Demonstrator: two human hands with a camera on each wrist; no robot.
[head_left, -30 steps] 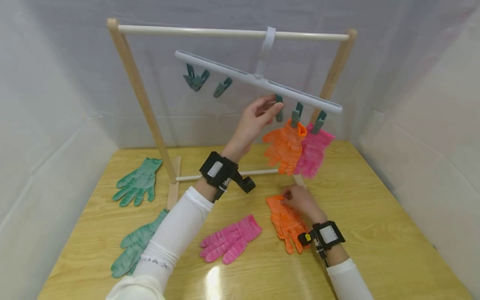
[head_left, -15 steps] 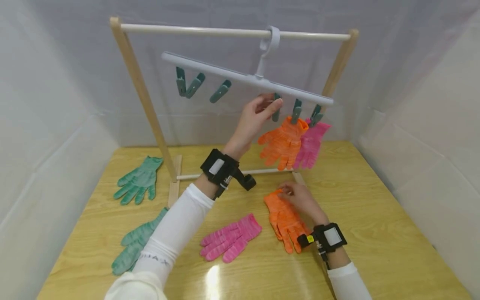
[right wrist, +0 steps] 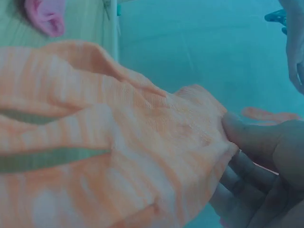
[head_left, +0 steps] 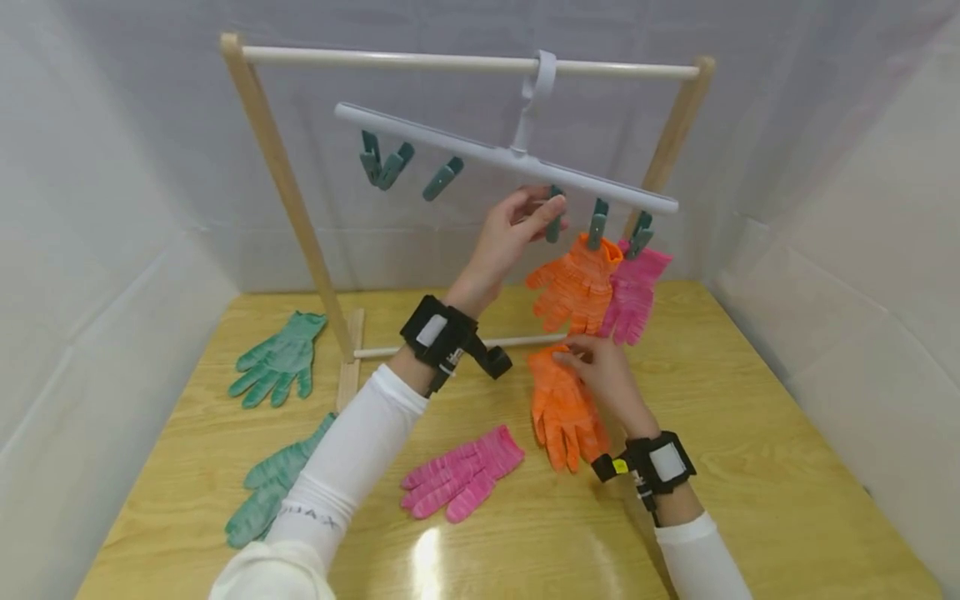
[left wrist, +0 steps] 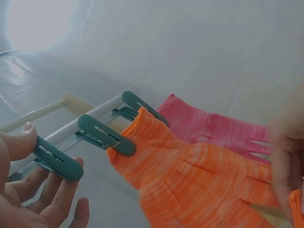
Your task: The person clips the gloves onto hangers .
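A white clip hanger [head_left: 480, 150] hangs tilted from the rail of a wooden rack [head_left: 279, 175]. My left hand [head_left: 517, 229] pinches a teal clip [head_left: 553, 223] [left wrist: 54, 159] under the hanger. Beside it, two more clips hold an orange glove [head_left: 573, 283] [left wrist: 199, 185] and a pink glove [head_left: 633, 287] [left wrist: 209, 128]. My right hand [head_left: 600, 375] pinches the cuff of a second orange glove [head_left: 562, 408] [right wrist: 104, 142] and holds it off the table, its fingers hanging down.
A pink glove [head_left: 461, 475] lies on the wooden table [head_left: 750, 467] in front of me. Two green gloves [head_left: 279, 363] [head_left: 273, 487] lie at the left. Free teal clips [head_left: 382, 162] hang on the hanger's left half. White walls close in on all sides.
My right hand has lifted the orange glove off the table and up toward the hanger. The hanger swung slightly. My left hand stays on its clip.
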